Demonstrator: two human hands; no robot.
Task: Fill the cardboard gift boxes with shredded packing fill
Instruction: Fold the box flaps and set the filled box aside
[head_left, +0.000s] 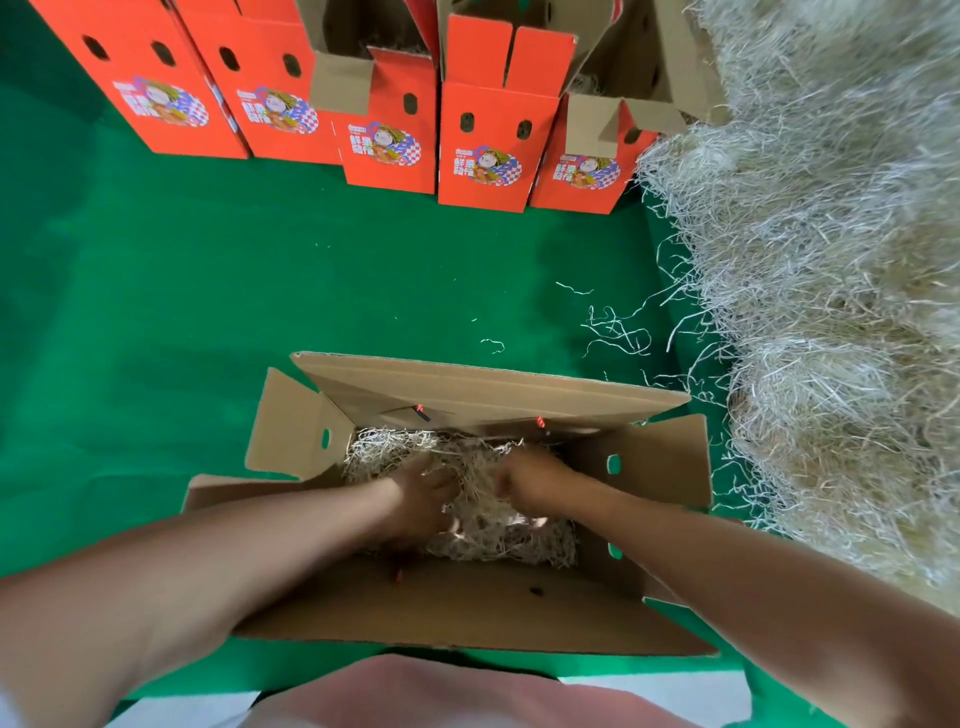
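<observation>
An open cardboard gift box stands in front of me on the green table, its flaps spread outward. Pale shredded packing fill covers its bottom. Both my hands are down inside the box on the fill. My left hand lies on the fill with fingers spread into the strands. My right hand has its fingers curled into a clump of the fill. The fingertips of both hands are partly buried and blurred.
A big heap of shredded fill fills the right side of the table. Several orange printed gift boxes stand in a row at the back, some with open tops. Loose strands lie on the green cloth.
</observation>
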